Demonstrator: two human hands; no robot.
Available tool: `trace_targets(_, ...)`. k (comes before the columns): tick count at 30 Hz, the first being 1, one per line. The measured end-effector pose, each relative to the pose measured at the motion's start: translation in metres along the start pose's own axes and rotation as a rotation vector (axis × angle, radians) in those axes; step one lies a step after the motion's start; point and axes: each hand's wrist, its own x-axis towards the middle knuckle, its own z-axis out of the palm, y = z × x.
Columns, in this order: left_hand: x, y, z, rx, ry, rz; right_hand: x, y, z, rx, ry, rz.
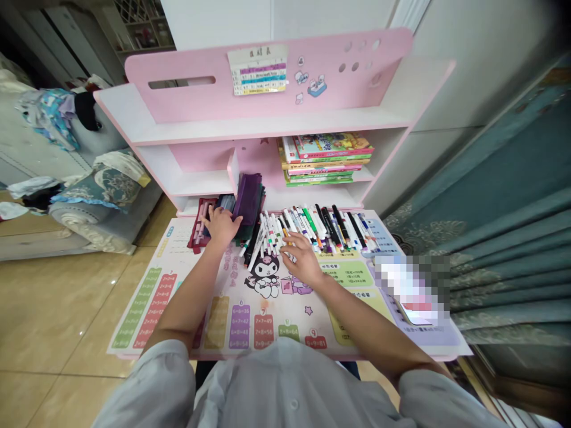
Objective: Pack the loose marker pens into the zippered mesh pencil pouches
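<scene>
My left hand rests on the rear left of the desk, its fingers curled around a marker at the mouth of a dark red fabric pouch. A purple pouch lies just right of it. My right hand sits at the near edge of a long row of marker pens. Its fingers are bent and pinch one marker. The markers lie side by side across the desk's back, with white barrels and coloured caps.
The pink child's desk carries a printed multiplication mat. A stack of books lies on the lower shelf. A blurred-out object sits at the right edge. A sofa with clothes stands left, teal curtains right.
</scene>
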Motion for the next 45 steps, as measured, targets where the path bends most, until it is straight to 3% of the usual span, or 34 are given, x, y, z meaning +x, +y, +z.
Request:
trace_targets(6, 0.002, -0.005, 0.008, -0.084, 0.020, -0.014, -0.002, 0.005, 0.005, -0.003, 0.041, -0.037)
trace_targets(11, -0.006, 0.001, -0.003, -0.204, 0.111, -0.018, -0.002, 0.008, 0.007, -0.018, 0.148, -0.122)
trace_targets(15, -0.032, 0.005, -0.025, -0.255, 0.232, 0.111, 0.000, -0.003, -0.002, -0.086, 0.231, -0.174)
trace_targets(20, -0.087, 0.006, -0.044, -0.234, 0.336, 0.384, -0.001, -0.026, -0.023, -0.254, 0.348, -0.264)
trace_targets(22, -0.110, 0.006, -0.045, -0.213, 0.360, 0.486, -0.001, -0.034, -0.032, -0.306, 0.302, -0.243)
trace_targets(25, -0.138, 0.005, -0.041, -0.185, 0.333, 0.614, -0.001, -0.042, -0.043, -0.348, 0.105, -0.202)
trace_targets(29, -0.159, 0.004, -0.029, -0.190, 0.289, 0.696, 0.000, -0.048, -0.046, -0.323, -0.126, -0.226)
trace_targets(34, -0.161, -0.003, -0.018, -0.233, 0.176, 0.615, -0.004, -0.043, -0.038, -0.220, -0.241, -0.205)
trace_targets(41, -0.149, -0.016, -0.015, -0.215, -0.042, 0.398, -0.010, -0.035, -0.028, -0.133, -0.275, -0.135)
trace_targets(45, -0.145, -0.024, -0.010, -0.236, -0.134, 0.431, -0.012, -0.034, -0.025, -0.147, -0.281, -0.152)
